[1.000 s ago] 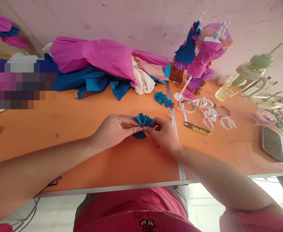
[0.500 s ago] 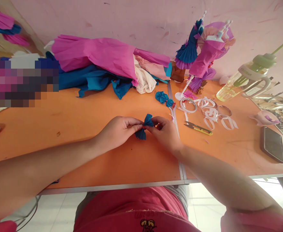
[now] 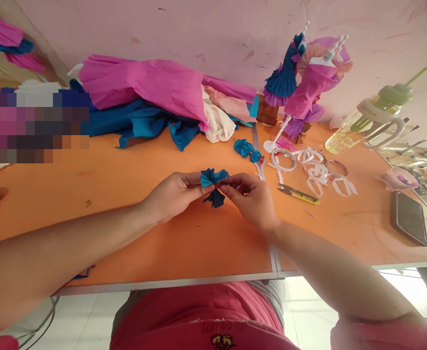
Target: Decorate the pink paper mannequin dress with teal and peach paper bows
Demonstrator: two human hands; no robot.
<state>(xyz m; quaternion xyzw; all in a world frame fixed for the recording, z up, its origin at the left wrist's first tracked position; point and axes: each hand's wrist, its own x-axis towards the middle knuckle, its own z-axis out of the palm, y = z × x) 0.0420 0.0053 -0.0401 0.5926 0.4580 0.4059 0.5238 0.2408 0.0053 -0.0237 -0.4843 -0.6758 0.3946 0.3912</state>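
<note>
Over the orange table, a small pleated blue paper bow point(image 3: 214, 178) with a red band at its middle is pinched between both hands. My left hand point(image 3: 173, 197) grips it from the left, thumb and fingers closed near the band. From the right, my right hand point(image 3: 251, 199) closes thumb and fingertips at the red middle. One fan of the bow spreads upward and another hangs below; my fingers cover part of it. Finished-looking blue bows point(image 3: 247, 149) with red centres lie just beyond my right hand.
Yellow-handled thread snips point(image 3: 298, 193), white ribbon coils point(image 3: 317, 172) and a phone point(image 3: 410, 218) lie on the right. A drink bottle point(image 3: 366, 116) and doll stands in paper dresses point(image 3: 311, 82) stand behind. Pink crepe paper point(image 3: 144, 82) and blue paper point(image 3: 140, 119) lie along the wall.
The bow has turned and its upper fan has opened wider. Both hands have shifted slightly and keep hold of it.
</note>
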